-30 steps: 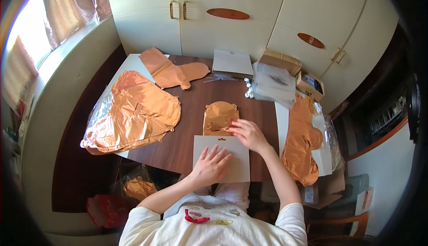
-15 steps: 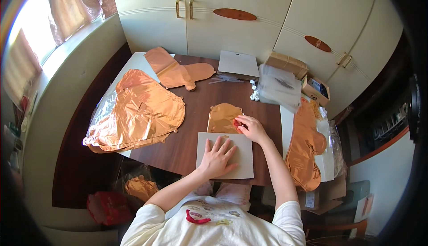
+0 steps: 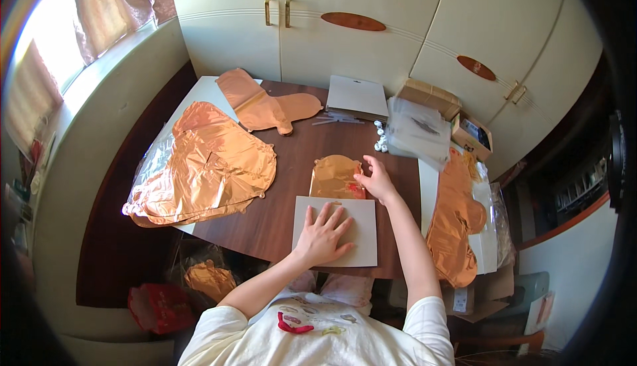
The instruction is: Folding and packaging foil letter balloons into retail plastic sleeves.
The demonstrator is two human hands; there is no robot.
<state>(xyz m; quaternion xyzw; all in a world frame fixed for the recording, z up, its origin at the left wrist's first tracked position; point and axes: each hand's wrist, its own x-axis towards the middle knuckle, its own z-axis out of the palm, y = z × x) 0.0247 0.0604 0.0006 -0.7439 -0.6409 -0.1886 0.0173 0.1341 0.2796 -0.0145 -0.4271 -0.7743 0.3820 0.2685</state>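
Note:
My left hand (image 3: 323, 235) lies flat with spread fingers on a pale grey square card (image 3: 361, 233) at the near edge of the table. The card covers the lower end of a folded copper-coloured foil balloon (image 3: 335, 175), whose upper part sticks out beyond it. At the balloon's right edge is my right hand (image 3: 377, 182), fingers apart and curved, with the thumb side toward the foil. A reddish patch shows on the foil by the fingertips; whether it is a reflection, I cannot tell.
Foil balloons lie in a large pile (image 3: 212, 167) at left, with a flat one (image 3: 265, 104) behind. At the back stand grey cards (image 3: 358, 94), small white pieces (image 3: 380, 137), clear bags (image 3: 418, 127) and a box (image 3: 472, 134). More foil balloons (image 3: 454, 227) hang over the right edge.
My right hand has eased off the foil, and its fingers have opened out and moved slightly right. The left hand stays flat on the card.

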